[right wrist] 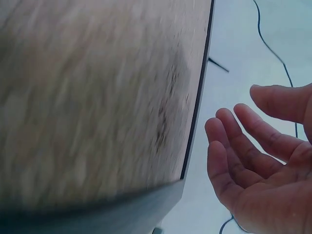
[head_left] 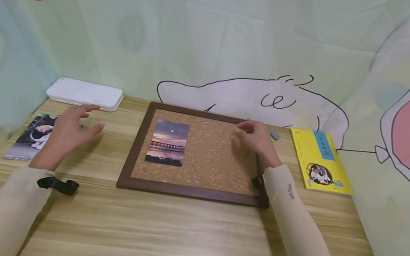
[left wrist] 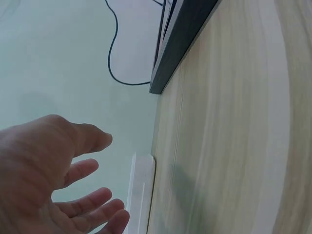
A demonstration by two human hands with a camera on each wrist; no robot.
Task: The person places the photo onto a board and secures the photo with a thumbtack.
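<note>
A corkboard [head_left: 209, 154] in a dark brown frame lies on the wooden table. A photo of a pier at sunset [head_left: 166, 149] is on its left part, with a small shiny pin [head_left: 172, 131] near the photo's top. Over the board's right side hovers my right hand [head_left: 258, 142], fingers loosely bent and holding nothing; the right wrist view shows its fingers [right wrist: 248, 151] apart from the thumb. My left hand [head_left: 69, 131] is raised left of the board, fingers spread and palm empty. Beneath it, partly covered, lies a photo with a black-and-white animal [head_left: 22, 147].
A white case [head_left: 85, 92] stands at the back left, close to my left fingertips. Right of the board are a small grey object [head_left: 274, 134] and a yellow book [head_left: 301, 151]. A printed cloth [head_left: 207, 39] hangs behind the table.
</note>
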